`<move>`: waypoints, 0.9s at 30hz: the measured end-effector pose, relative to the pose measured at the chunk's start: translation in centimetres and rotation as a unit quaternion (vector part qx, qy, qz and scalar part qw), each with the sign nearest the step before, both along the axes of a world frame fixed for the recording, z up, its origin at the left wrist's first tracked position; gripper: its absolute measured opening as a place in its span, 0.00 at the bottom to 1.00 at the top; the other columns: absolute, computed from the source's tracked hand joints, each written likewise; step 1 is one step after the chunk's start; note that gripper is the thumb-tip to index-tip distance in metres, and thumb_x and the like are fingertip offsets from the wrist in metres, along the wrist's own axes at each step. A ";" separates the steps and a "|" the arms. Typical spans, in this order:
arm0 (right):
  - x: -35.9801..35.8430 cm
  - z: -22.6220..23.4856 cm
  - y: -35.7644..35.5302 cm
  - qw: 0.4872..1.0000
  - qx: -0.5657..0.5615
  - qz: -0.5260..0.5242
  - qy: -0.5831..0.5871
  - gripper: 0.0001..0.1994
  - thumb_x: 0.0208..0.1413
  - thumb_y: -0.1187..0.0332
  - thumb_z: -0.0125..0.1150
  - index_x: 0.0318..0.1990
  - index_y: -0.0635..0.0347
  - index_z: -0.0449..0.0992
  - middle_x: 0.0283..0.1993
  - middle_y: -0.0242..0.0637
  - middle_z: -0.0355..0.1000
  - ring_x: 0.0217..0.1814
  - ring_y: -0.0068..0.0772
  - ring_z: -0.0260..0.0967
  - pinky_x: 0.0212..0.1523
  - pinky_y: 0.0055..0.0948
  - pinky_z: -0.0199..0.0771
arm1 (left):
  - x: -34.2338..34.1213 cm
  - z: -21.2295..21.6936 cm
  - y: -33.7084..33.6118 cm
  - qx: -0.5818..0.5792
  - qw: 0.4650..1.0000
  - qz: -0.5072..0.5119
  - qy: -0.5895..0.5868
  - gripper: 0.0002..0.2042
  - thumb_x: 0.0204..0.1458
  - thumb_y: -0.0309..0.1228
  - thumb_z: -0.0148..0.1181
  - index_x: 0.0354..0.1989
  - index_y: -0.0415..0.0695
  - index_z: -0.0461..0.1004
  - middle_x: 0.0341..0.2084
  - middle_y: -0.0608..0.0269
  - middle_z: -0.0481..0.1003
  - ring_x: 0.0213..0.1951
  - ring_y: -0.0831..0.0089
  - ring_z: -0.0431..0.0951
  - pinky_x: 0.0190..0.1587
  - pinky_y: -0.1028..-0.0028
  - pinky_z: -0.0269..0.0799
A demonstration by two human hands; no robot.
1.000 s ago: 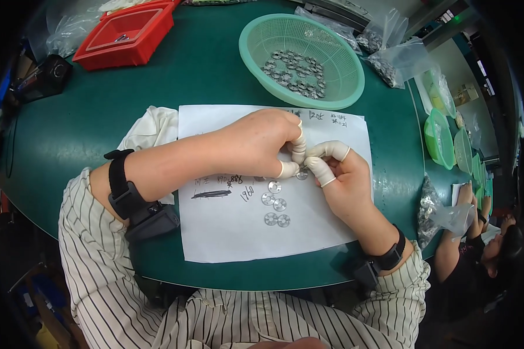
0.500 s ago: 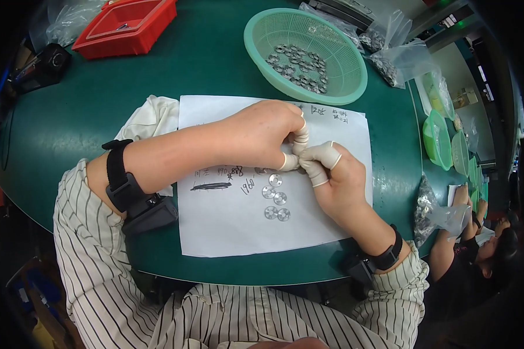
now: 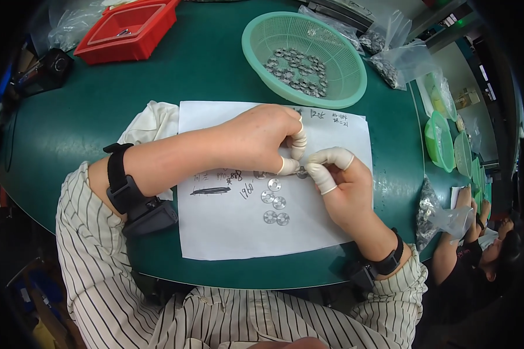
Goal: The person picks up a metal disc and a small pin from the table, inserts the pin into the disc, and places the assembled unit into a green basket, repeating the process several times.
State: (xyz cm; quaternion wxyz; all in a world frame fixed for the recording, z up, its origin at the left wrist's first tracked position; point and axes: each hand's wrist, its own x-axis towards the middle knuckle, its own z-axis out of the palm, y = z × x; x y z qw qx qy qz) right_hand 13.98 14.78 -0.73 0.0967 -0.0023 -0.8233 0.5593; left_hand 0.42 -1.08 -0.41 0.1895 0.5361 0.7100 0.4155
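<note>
Green tabletop [image 3: 215,75] lies under a white sheet of paper [image 3: 227,235], with a mesh basket [image 3: 317,103] of metal parts beyond it. Over the sheet, the left hand [image 3: 262,136] and right hand [image 3: 350,185] meet at 1 small metal disc [image 3: 301,172], which sits among their fingertips. Each thumb and forefinger are bent close together; which of the 4 tips actually clamp the disc, I cannot tell.

Smooth metal against pale finger covers [image 3: 332,156] could let it slip if the pressure is uneven. Dropped, it might mix with the 5 loose discs [image 3: 279,202] lying nearer the body. Since the left forearm [image 3: 174,152] crosses the paper, a careless pull could drag the sheet and disturb those discs, too.
</note>
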 end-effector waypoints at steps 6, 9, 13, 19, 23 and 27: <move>-0.3 -0.9 0.3 0.998 0.054 0.022 -0.030 0.05 0.55 0.77 0.58 0.39 0.63 0.71 0.35 0.31 0.71 0.31 0.16 0.66 0.29 0.15 0.65 | -0.2 -0.4 0.2 0.004 1.000 -0.004 0.007 0.08 0.35 0.24 0.67 0.24 0.40 0.73 0.25 0.60 0.71 0.29 0.68 0.73 0.33 0.73 0.70; -0.2 -0.8 0.3 0.997 0.065 0.020 -0.030 0.05 0.55 0.77 0.58 0.39 0.63 0.71 0.35 0.31 0.72 0.31 0.16 0.66 0.29 0.15 0.65 | -0.2 -0.4 0.0 0.005 1.000 -0.002 0.007 0.08 0.35 0.25 0.67 0.24 0.40 0.73 0.25 0.60 0.70 0.30 0.68 0.73 0.33 0.73 0.70; -0.2 -0.4 -0.1 0.995 0.091 0.008 -0.027 0.05 0.52 0.75 0.60 0.36 0.61 0.73 0.32 0.33 0.72 0.28 0.20 0.67 0.28 0.18 0.67 | -0.1 -0.4 -0.1 -0.002 1.000 0.001 0.006 0.09 0.36 0.26 0.67 0.23 0.39 0.73 0.25 0.60 0.71 0.30 0.67 0.74 0.34 0.72 0.71; -0.6 0.6 -1.1 0.957 0.267 0.038 0.110 0.03 0.50 0.75 0.62 0.32 0.60 0.75 0.27 0.34 0.71 0.25 0.26 0.68 0.27 0.21 0.67 | -0.4 -0.1 -0.2 -0.006 0.999 0.000 -0.037 0.08 0.36 0.23 0.67 0.25 0.39 0.74 0.27 0.61 0.72 0.31 0.69 0.74 0.35 0.74 0.71; -0.7 0.3 -1.0 0.953 0.276 0.041 0.116 0.04 0.49 0.75 0.63 0.32 0.60 0.75 0.26 0.36 0.70 0.26 0.30 0.69 0.27 0.23 0.68 | -0.5 0.1 -0.2 -0.010 0.999 0.001 -0.040 0.08 0.36 0.23 0.67 0.26 0.39 0.74 0.27 0.61 0.72 0.31 0.70 0.74 0.35 0.74 0.71; -0.8 0.1 -0.6 0.958 0.268 0.044 0.096 0.04 0.48 0.75 0.64 0.32 0.60 0.75 0.27 0.36 0.70 0.26 0.29 0.69 0.27 0.24 0.69 | -0.5 0.1 0.0 -0.005 0.999 -0.001 -0.036 0.08 0.37 0.23 0.67 0.26 0.39 0.74 0.26 0.61 0.72 0.30 0.71 0.74 0.34 0.74 0.71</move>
